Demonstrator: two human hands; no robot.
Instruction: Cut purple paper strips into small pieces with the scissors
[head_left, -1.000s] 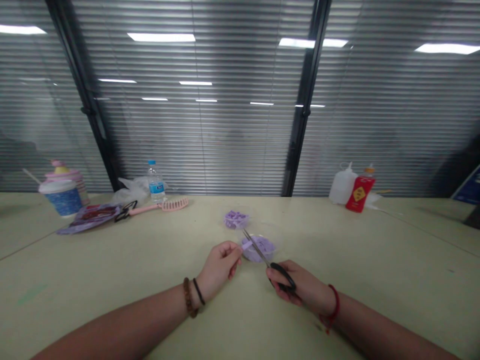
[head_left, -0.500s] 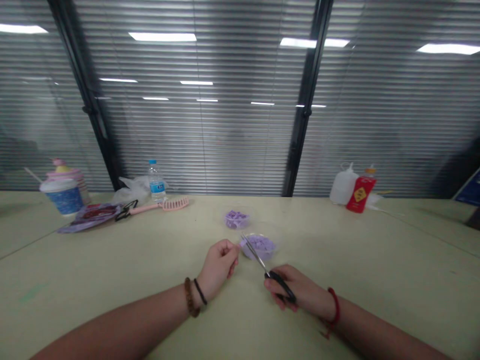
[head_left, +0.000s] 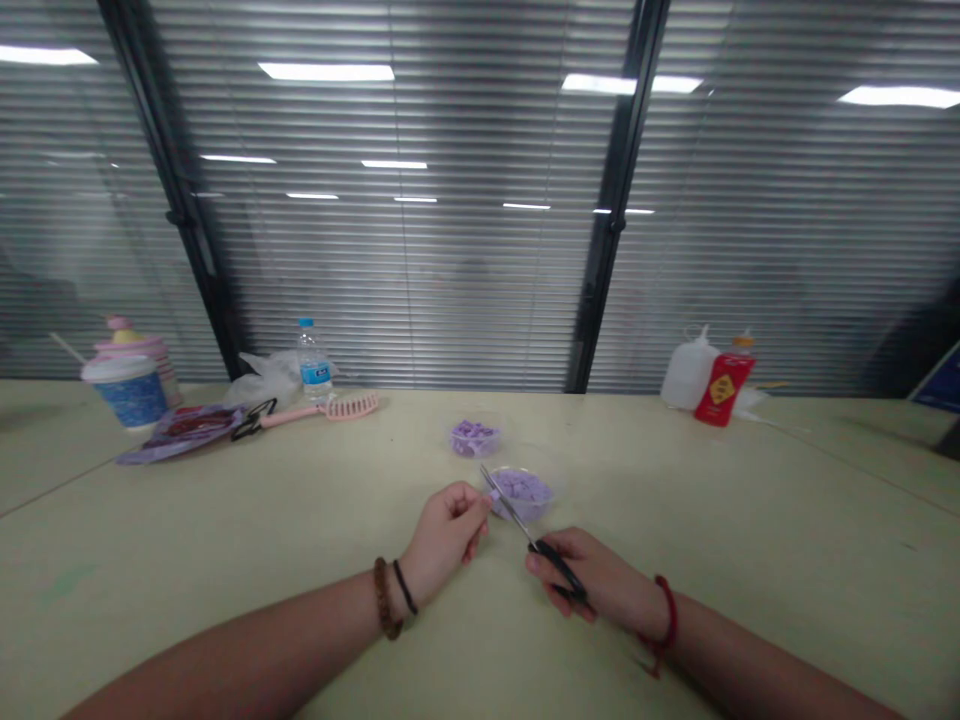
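My right hand (head_left: 574, 572) grips a pair of scissors (head_left: 556, 566) by its black handles, the metal blades pointing up and left, close together. The blade tips lie in front of the near clear bowl (head_left: 541, 508), which holds pale purple pieces (head_left: 523, 485). My left hand (head_left: 452, 525) is closed in a pinch, its fingertips beside the blades at the bowl's left edge. A small pale purple piece (head_left: 494, 495) shows at those fingertips. Behind stands a second clear bowl (head_left: 491, 448) with darker purple pieces (head_left: 471, 432).
On the left are a blue paper cup (head_left: 131, 395), a purple packet (head_left: 184, 432), a pink hairbrush (head_left: 351, 407), a water bottle (head_left: 314, 365) and a plastic bag (head_left: 266, 380). A white bottle (head_left: 686, 373) and a red bottle (head_left: 724, 388) stand at right. Blinds (head_left: 465, 290) rise behind the table.
My left hand has moved slightly right, bringing its fingertips up to the scissor blades. The blades look closer together than before. My right hand has barely shifted.
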